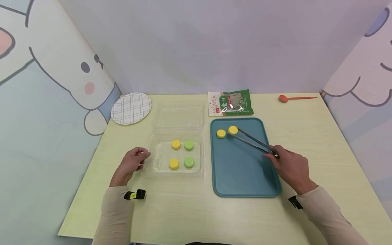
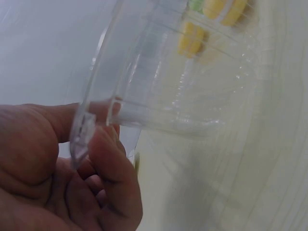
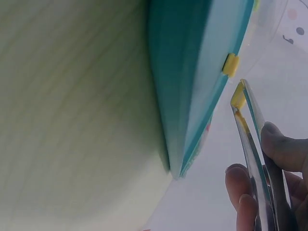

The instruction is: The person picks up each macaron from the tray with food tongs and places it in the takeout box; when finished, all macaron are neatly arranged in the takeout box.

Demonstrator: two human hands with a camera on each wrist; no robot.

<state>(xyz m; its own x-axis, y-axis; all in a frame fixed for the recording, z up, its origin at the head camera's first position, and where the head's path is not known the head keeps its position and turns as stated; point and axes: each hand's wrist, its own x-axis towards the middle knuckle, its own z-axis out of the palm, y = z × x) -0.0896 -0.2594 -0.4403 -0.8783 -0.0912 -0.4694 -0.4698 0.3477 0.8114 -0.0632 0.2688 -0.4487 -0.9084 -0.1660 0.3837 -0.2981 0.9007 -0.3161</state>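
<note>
My left hand [image 1: 132, 164] pinches the left rim of a clear plastic clamshell box [image 2: 178, 106] between thumb and fingers. The box lies with its lid folded back. Inside its base sit two yellow macarons [image 1: 176, 144] and two green macarons [image 1: 189, 145]. My right hand [image 1: 289, 166] holds metal tongs [image 1: 249, 141] over the blue tray [image 1: 242, 178]. Between the tong tips is a yellow macaron [image 3: 238, 95], which looks raised off the tray in the right wrist view. Another yellow macaron [image 1: 221, 133] lies on the tray, left of the tips.
A checked round plate [image 1: 131, 109] lies at the back left. Behind the tray is a green and white food packet [image 1: 231, 103]. A red spoon [image 1: 297, 98] rests at the back right. Walls close off the table's back and sides.
</note>
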